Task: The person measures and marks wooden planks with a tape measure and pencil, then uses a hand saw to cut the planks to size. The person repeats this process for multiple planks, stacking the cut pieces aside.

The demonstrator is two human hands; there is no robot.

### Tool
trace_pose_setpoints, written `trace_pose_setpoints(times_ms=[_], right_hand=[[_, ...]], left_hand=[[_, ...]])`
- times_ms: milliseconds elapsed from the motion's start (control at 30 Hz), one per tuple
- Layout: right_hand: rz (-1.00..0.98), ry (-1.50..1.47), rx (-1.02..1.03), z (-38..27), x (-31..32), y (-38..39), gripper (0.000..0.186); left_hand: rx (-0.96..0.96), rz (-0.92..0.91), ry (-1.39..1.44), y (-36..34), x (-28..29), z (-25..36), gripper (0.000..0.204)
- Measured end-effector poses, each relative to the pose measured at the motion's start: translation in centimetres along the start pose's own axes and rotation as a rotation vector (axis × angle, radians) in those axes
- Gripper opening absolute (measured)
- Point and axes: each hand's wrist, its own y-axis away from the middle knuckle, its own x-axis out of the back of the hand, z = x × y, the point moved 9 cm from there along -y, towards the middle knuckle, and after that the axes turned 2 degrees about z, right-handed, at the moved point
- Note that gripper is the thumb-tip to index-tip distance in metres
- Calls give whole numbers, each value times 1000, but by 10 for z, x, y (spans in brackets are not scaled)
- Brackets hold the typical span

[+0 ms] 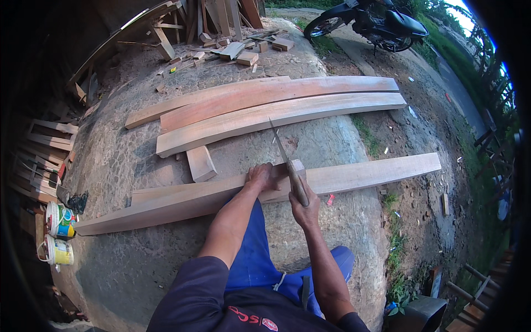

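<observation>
My right hand [305,210] is wrapped round the wooden handle of a handsaw [298,188], whose narrow blade points away from me and slightly left. The saw lies across the right end of a long wooden beam [166,206], which runs toward the lower left. Just left of the saw, my left hand [262,177] grips this beam near that end; some of its fingers are hidden. Whether the teeth are in the wood I cannot tell. Another beam [376,172] extends to the right, partly hidden behind the first one and my hands.
Beyond my hands lie several long beams [276,113] side by side, with a short block [201,164] under their near edge. Two buckets [58,250] stand at the left. Offcuts [248,58] litter the far ground, and a motorcycle [368,25] is parked at the back right.
</observation>
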Motion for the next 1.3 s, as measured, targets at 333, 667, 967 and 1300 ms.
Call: trace_pose_setpoints(times_ms=[333, 667, 967, 1300], right_hand=[[-52, -16, -89, 7, 126, 228, 63], [-19, -10, -1, 49, 18, 62, 62], [-26, 4, 99, -26, 88, 145, 63], [-75, 8, -90, 4, 101, 189, 68]], left_hand=[[-68, -107, 47, 1, -14, -1, 86], [-41, -68, 29, 17, -7, 6, 88], [-13, -71, 9, 7, -12, 0, 93], [-29, -125, 70, -4, -7, -6, 86]])
